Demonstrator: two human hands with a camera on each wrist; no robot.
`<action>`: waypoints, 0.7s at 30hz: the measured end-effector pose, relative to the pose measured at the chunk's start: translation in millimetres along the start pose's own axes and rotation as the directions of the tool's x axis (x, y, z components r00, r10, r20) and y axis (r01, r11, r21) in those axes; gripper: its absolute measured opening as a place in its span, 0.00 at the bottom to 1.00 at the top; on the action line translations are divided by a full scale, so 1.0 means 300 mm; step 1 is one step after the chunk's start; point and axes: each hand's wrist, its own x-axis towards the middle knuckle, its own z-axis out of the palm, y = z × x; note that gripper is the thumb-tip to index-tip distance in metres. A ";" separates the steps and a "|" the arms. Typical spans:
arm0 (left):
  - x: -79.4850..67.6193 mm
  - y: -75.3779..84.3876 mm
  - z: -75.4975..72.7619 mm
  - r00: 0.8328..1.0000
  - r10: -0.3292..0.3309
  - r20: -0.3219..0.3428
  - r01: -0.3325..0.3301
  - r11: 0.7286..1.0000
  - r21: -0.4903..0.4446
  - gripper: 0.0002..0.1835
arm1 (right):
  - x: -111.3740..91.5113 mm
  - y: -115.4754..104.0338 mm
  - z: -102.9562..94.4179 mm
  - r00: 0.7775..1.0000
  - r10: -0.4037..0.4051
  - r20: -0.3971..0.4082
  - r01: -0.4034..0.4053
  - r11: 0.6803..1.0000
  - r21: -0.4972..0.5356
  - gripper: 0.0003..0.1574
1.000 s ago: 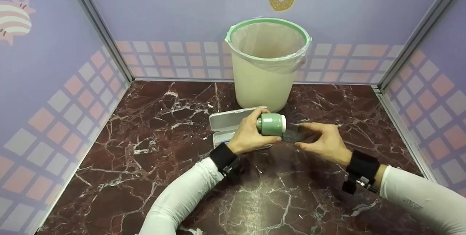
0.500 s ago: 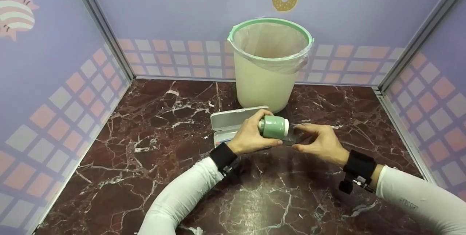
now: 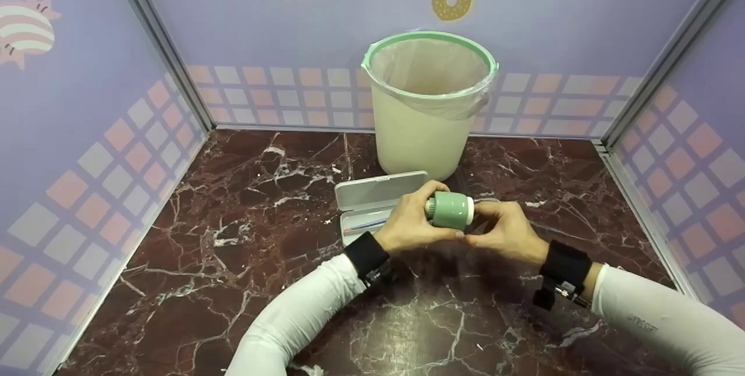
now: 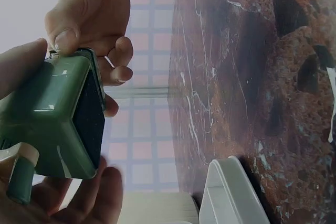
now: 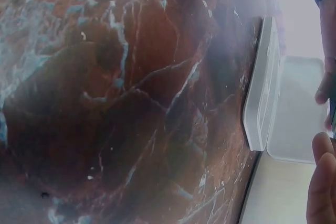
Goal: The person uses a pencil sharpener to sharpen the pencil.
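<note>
In the head view my left hand point(image 3: 407, 223) grips a green pencil sharpener point(image 3: 451, 210) with a white ring on its right end. In the left wrist view, the sharpener's glossy body point(image 4: 47, 108) shows a dark flat side point(image 4: 90, 121) and a green crank knob point(image 4: 21, 179). My right hand point(image 3: 506, 235) meets it from the right. Its thumb and curled fingers hold the edge of the clear, dark shavings drawer point(image 4: 94, 62), which sits against the sharpener's end. Most of the drawer is hidden by the body and fingers.
An open white pencil case point(image 3: 381, 188) with a pencil point(image 3: 364, 226) inside lies behind my left hand. Beyond it stands a cream bin point(image 3: 422, 137) with a green rim and clear liner. Patterned walls close in the dark red marbled table point(image 3: 279, 190).
My right hand has moved left toward the sharpener, and the drawer that stuck out between the hands has gone in. My left hand and the sharpener have shifted slightly right.
</note>
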 end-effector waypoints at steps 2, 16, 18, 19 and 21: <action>0.004 0.001 0.003 1.000 -0.001 -0.003 0.001 1.000 0.012 0.41 | -0.001 0.001 -0.004 1.000 0.004 0.001 -0.004 1.000 -0.002 0.26; 0.021 0.010 0.039 0.999 -0.026 0.021 0.027 0.999 -0.029 0.41 | -0.007 0.012 -0.026 0.998 0.056 0.028 -0.055 0.998 -0.020 0.19; 0.025 0.009 0.039 0.999 -0.030 0.019 0.031 0.999 -0.024 0.40 | -0.003 0.014 -0.027 0.997 0.061 0.035 -0.061 0.998 -0.026 0.18; 0.028 0.008 0.039 0.999 -0.032 0.019 0.032 0.999 -0.016 0.40 | 0.000 0.015 -0.028 0.997 0.063 0.038 -0.062 0.998 -0.031 0.18; 0.038 0.006 0.037 0.999 -0.036 0.025 0.036 0.999 -0.003 0.40 | 0.006 0.017 -0.032 0.996 0.076 0.042 -0.074 0.997 -0.036 0.19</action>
